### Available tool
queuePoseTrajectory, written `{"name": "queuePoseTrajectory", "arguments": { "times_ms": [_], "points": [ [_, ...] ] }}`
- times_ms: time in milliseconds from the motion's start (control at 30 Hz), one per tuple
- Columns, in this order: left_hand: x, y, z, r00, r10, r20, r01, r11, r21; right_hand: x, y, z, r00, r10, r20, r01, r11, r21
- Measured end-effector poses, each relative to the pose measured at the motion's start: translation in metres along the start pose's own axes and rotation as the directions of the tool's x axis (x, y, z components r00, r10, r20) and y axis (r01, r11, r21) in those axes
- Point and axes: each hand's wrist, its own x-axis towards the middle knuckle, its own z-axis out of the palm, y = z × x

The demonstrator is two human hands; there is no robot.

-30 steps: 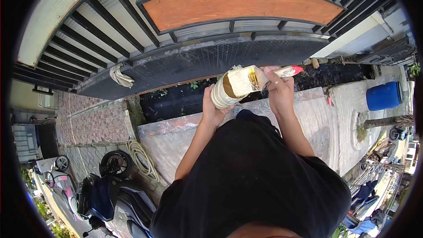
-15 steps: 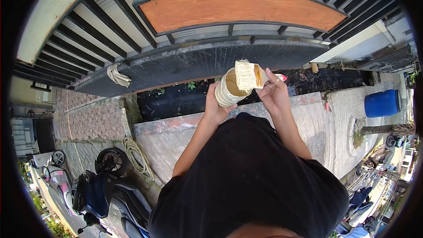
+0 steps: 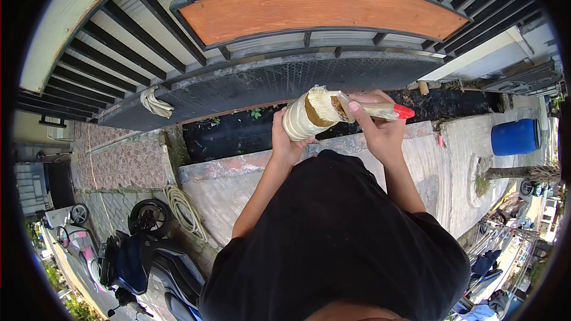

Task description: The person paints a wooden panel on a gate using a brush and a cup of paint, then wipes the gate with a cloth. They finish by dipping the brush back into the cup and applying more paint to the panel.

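My left hand (image 3: 286, 141) is wrapped round a cream plastic tub (image 3: 297, 123), tilted so that its mouth faces right and brownish liquid shows inside. In my right hand (image 3: 376, 129) is a wide paintbrush (image 3: 324, 107) with pale bristles and a wooden handle ending in a red tip. Its bristles lie across the tub's rim. Beyond both hands stands a metal gate with an orange-brown wood panel (image 3: 321, 12) framed by black bars.
A dark ditch (image 3: 232, 137) runs below the gate, bordered by a concrete edge (image 3: 238, 169). A cloth (image 3: 156, 103) hangs on the gate's left. A coiled hose (image 3: 184, 214) and a motorcycle (image 3: 148, 261) are at lower left, a blue barrel (image 3: 515, 137) at right.
The brush has turned in my right hand, its handle and red tip now swinging out to the right. The tub has shifted slightly left and tilts more toward the brush.
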Motion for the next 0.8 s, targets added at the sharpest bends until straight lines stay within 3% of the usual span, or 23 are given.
{"name": "queuePoseTrajectory", "arguments": {
  "times_ms": [33,100,167,267,800],
  "points": [
    [0.0,0.001,0.002,1.0,0.025,-0.006,-0.025,1.0,0.01,0.003,-0.007,0.001,1.0,0.003,-0.003,-0.003,1.0,-0.003],
    [0.0,0.0,0.0,0.999,0.045,-0.009,-0.044,0.999,0.021,0.008,-0.018,0.005,0.975,-0.149,0.165,0.181,0.962,-0.205],
    [0.003,0.0,-0.007,0.994,0.059,0.096,-0.065,0.996,0.059,0.007,-0.021,0.009,0.967,-0.178,0.182,0.22,0.945,-0.243],
    [0.003,-0.001,-0.008,0.985,0.075,0.158,-0.081,0.996,0.03,0.01,-0.019,0.015,0.9,-0.299,0.316,0.4,0.855,-0.331],
    [0.006,-0.011,0.013,0.984,0.174,0.049,-0.175,0.984,0.036,-0.008,-0.001,0.021,0.886,-0.435,0.158,0.454,0.75,-0.481]
  ]
}}
